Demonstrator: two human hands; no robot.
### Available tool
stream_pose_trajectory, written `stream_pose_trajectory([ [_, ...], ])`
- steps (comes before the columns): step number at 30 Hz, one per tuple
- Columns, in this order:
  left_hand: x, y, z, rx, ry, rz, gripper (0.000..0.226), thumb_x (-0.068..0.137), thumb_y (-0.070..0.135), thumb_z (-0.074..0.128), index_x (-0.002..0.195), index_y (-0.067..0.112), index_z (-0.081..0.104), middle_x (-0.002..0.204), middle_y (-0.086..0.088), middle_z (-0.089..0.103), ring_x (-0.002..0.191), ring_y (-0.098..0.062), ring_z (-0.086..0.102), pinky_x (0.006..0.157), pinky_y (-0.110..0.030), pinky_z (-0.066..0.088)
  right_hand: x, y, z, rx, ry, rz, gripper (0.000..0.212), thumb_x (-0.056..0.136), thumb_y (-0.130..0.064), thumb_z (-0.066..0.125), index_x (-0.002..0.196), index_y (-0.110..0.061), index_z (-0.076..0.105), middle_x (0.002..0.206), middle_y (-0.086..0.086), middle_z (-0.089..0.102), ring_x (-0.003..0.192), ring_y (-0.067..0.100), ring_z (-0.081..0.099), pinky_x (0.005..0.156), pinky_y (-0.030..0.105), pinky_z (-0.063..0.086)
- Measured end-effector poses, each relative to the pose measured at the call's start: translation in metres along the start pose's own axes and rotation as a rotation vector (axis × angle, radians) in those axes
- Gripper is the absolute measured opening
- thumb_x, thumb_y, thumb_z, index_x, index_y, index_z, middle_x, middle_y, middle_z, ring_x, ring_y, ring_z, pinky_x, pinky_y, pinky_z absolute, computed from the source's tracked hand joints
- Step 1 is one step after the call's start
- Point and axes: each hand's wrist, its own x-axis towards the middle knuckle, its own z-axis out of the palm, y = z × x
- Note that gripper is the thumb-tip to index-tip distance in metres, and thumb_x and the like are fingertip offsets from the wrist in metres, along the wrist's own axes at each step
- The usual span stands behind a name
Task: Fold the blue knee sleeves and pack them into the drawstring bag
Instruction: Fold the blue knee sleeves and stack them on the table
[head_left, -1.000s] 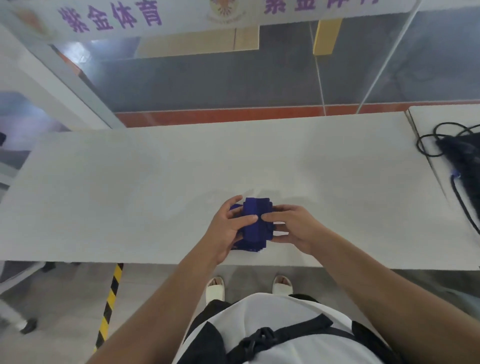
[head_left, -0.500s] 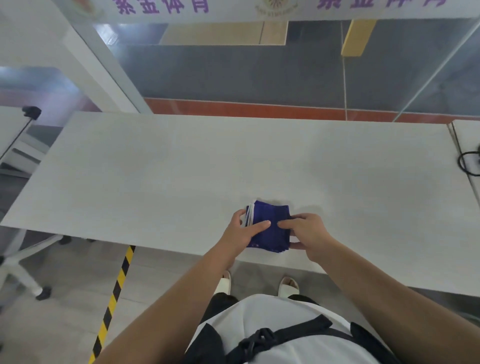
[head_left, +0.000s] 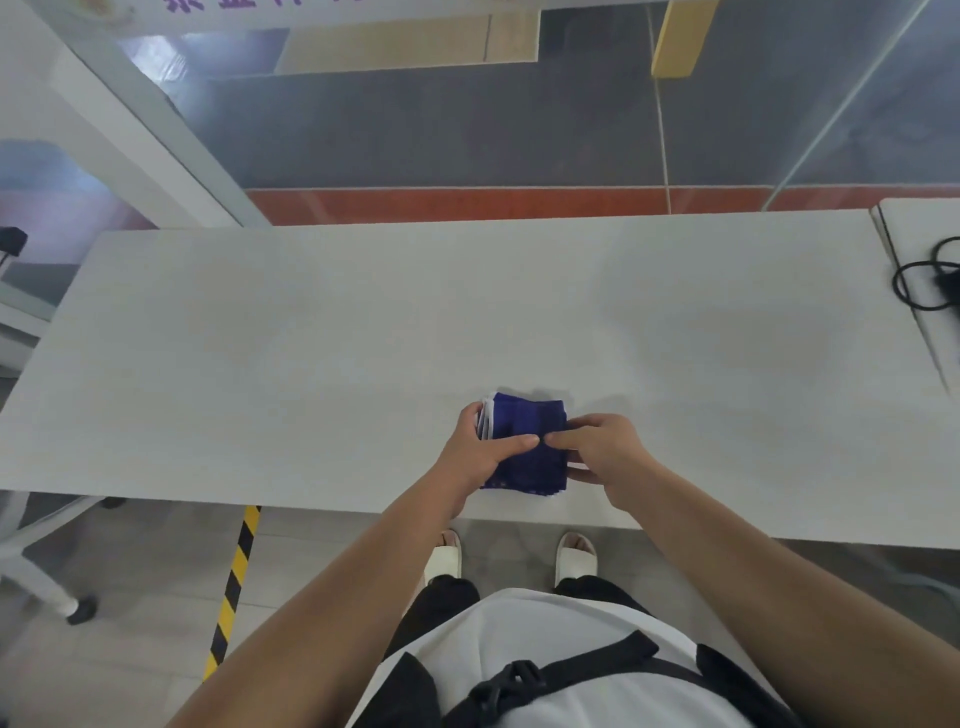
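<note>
Both left hand (head_left: 470, 460) and right hand (head_left: 608, 457) hold knee sleeves (head_left: 527, 418).

The person wears a white top (head_left: 561, 639) with black panels (head_left: 400, 696) at the left and right of its lower front. A black webbing strap (head_left: 602, 667) crosses it on a slant and meets a black plastic buckle (head_left: 511, 686) near the middle. Beyond the top show black trousers (head_left: 447, 597) and a pair of white open-toed slide sandals (head_left: 575, 561). The forearms (head_left: 363, 597) are bare right to the left hand (head_left: 480, 460) and the right hand (head_left: 610, 457).
</note>
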Motion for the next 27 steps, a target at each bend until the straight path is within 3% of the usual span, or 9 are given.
stream_pose_trajectory([
  [5,0.005,0.001,-0.001,0.038,0.002,-0.006,0.082,0.075,0.035,0.085,0.139,0.031,0.033,0.121,0.004,0.060,0.103,-0.017,0.065,0.066,-0.024,0.056,0.002,0.001,-0.003,0.042,-0.005,0.022,0.029,0.080,0.000,0.077,0.106,-0.001,0.063,0.103,0.020,0.073,0.094,0.034,0.072,0.080,0.044,0.062],
  [8,0.007,0.001,-0.001,0.058,0.001,-0.005,0.080,0.078,0.032,0.084,0.139,0.031,0.032,0.122,0.004,0.058,0.098,-0.011,0.063,0.058,-0.016,0.052,0.005,0.008,0.001,-0.015,0.037,-0.010,0.030,0.078,-0.005,0.079,0.104,-0.006,0.064,0.102,0.017,0.073,0.091,0.032,0.072,0.083,0.048,0.061],
  [10,0.009,-0.001,0.000,0.079,0.016,0.000,0.082,0.078,0.029,0.084,0.142,0.030,0.032,0.124,0.004,0.055,0.098,-0.008,0.060,0.058,-0.017,0.051,0.006,0.013,0.002,-0.096,0.071,-0.065,0.036,0.076,-0.011,0.080,0.108,-0.007,0.064,0.102,0.010,0.071,0.086,0.024,0.070,0.076,0.042,0.061],
  [12,0.011,-0.003,0.002,0.087,0.032,0.001,0.084,0.077,0.028,0.085,0.143,0.029,0.033,0.129,0.001,0.056,0.102,-0.013,0.061,0.063,-0.022,0.052,0.003,0.012,0.000,-0.167,0.095,-0.100,0.050,0.078,-0.017,0.080,0.121,-0.008,0.057,0.105,0.003,0.064,0.083,0.014,0.063,0.066,0.030,0.053],
  [13,0.012,-0.004,0.002,0.090,0.037,0.000,0.086,0.076,0.028,0.085,0.144,0.028,0.032,0.131,0.000,0.056,0.103,-0.015,0.062,0.064,-0.023,0.053,0.004,0.013,-0.002,-0.164,0.090,-0.083,0.062,0.078,-0.020,0.081,0.130,-0.011,0.050,0.111,0.002,0.059,0.087,0.014,0.061,0.068,0.029,0.050],
  [16,0.015,-0.004,0.004,0.101,0.033,0.003,0.095,0.075,0.027,0.087,0.148,0.026,0.027,0.133,-0.001,0.054,0.104,-0.015,0.060,0.065,-0.023,0.052,0.006,0.016,-0.007,-0.071,0.020,0.058,0.088,0.066,-0.032,0.086,0.140,-0.011,0.043,0.121,0.004,0.062,0.104,0.023,0.064,0.085,0.043,0.055],
  [18,0.017,-0.003,0.004,0.130,0.021,0.012,0.097,0.075,0.025,0.087,0.150,0.025,0.025,0.131,0.000,0.053,0.102,-0.015,0.059,0.063,-0.022,0.051,0.007,0.021,-0.007,-0.058,0.014,0.084,0.076,0.062,-0.032,0.085,0.128,-0.008,0.056,0.113,0.007,0.070,0.101,0.026,0.069,0.089,0.048,0.057],
  [21,0.020,-0.001,0.006,0.178,-0.028,0.013,0.096,0.076,0.022,0.086,0.151,0.025,0.026,0.122,0.004,0.053,0.093,-0.005,0.058,0.056,-0.017,0.051,0.001,0.028,-0.006,-0.028,0.047,0.083,0.042,0.074,-0.024,0.082,0.110,-0.010,0.064,0.105,0.009,0.074,0.098,0.027,0.070,0.092,0.049,0.056],
  [27,0.019,-0.002,0.014,0.317,-0.194,0.043,0.091,0.075,0.016,0.086,0.148,0.021,0.031,0.124,0.002,0.057,0.092,-0.003,0.058,0.060,-0.019,0.053,-0.018,0.062,-0.010,0.117,0.147,0.123,0.054,0.075,-0.028,0.083,0.118,-0.011,0.054,0.112,0.008,0.065,0.100,0.025,0.060,0.096,0.051,0.052],
])
